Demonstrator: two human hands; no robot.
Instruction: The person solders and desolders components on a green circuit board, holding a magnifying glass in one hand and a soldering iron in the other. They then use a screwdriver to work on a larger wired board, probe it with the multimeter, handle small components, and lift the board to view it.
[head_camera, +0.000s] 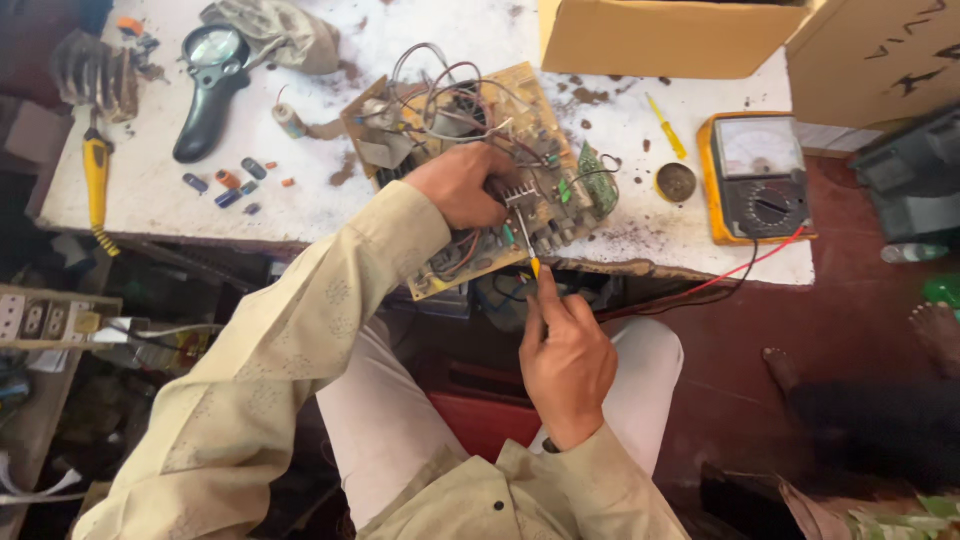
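Hands (465, 183) over circuit board (500, 170)

The surface (300, 200) is white with brown spots. The circuit board (480, 150) is tan with grey and red wires. A small green board (597, 178) sits on it. The meter (757, 175) near the right edge is black in a yellow case. The magnifying glass (208, 90) is black. The box (670, 35) is brown. The screwdriver (527, 243) tip is yellow.
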